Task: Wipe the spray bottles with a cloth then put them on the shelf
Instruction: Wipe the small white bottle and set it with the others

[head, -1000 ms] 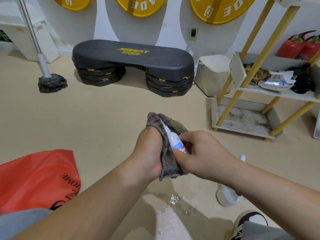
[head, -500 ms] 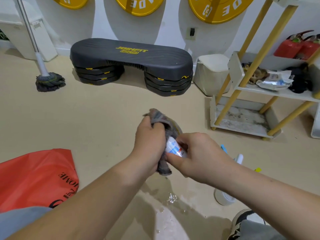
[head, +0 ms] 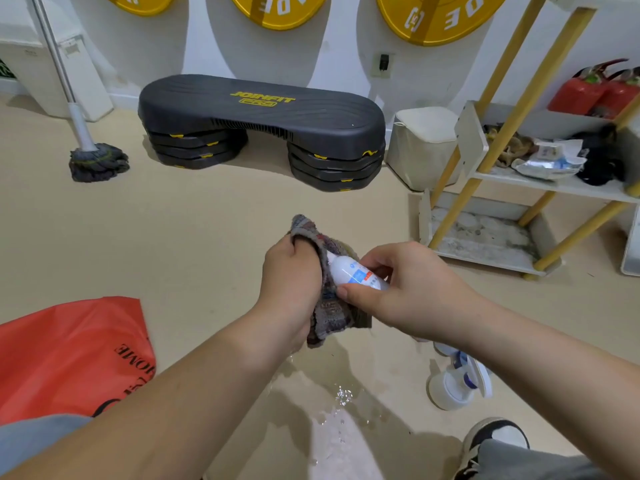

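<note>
My left hand (head: 289, 282) grips a grey patterned cloth (head: 329, 306) that is wrapped over the top end of a small white spray bottle (head: 349, 271) with a blue label. My right hand (head: 408, 289) pinches the bottle's lower body between thumb and fingers; the bottle lies tilted, its nozzle hidden inside the cloth. A second white spray bottle (head: 450, 389) with a blue trigger lies on the floor under my right forearm. The shelf (head: 561, 185), white boards on yellow poles, stands at the right.
A puddle of water (head: 339, 400) glistens on the beige floor below my hands. A red bag (head: 69, 355) lies at the left, a black step platform (head: 263, 116) and a mop (head: 97, 161) behind. The shelf's middle board carries packets; my shoe (head: 495, 441) is at lower right.
The cloth has slid along the bottle: the neck was bare a second ago, then most of the bottle was covered, and now the white body shows while the top stays wrapped.
</note>
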`<state>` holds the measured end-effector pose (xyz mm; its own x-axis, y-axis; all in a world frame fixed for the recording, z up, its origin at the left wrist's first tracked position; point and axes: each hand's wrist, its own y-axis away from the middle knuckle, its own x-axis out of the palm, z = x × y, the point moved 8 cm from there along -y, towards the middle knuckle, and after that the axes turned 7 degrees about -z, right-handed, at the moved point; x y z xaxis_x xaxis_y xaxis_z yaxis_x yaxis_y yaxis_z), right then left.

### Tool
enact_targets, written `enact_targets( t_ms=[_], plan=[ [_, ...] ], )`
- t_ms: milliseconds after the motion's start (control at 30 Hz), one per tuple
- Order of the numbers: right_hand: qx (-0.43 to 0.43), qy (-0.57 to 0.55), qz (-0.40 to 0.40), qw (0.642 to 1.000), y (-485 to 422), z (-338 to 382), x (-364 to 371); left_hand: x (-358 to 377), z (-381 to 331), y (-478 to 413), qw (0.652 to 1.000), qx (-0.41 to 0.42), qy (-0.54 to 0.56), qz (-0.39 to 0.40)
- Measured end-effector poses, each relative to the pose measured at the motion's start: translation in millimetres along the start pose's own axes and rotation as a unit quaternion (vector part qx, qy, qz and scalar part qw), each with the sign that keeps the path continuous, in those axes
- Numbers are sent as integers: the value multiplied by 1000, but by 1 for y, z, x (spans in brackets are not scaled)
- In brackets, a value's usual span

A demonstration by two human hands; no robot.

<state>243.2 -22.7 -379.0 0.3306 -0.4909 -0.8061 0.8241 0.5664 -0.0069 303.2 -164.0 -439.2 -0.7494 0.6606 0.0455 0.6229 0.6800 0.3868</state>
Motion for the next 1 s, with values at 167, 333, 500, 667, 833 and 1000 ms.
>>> enact_targets(
  t_ms=[167, 333, 500, 667, 833, 1000],
  plan=[
    [25, 0, 12, 1000, -1, -12, 4, 12, -3, 7, 989, 81, -106, 60],
    [24, -47, 27, 998, -1, -13, -1, -4, -30, -4, 968, 188, -166, -25],
    [39, -89, 1, 995, -4, -14, -6, -3, -19, -7, 999, 24, 32, 29],
    [43, -103, -20, 994, -7, -13, -10, 17, -21, 11, 989, 41, 4, 143],
    [37, -83, 0, 996, -3, -9, -5, 3, -38, 0, 965, 217, -144, 33],
    [45, -95, 6, 994, -1, -6, -7, -15, -24, -22, 991, 121, -44, -34]
  ],
)
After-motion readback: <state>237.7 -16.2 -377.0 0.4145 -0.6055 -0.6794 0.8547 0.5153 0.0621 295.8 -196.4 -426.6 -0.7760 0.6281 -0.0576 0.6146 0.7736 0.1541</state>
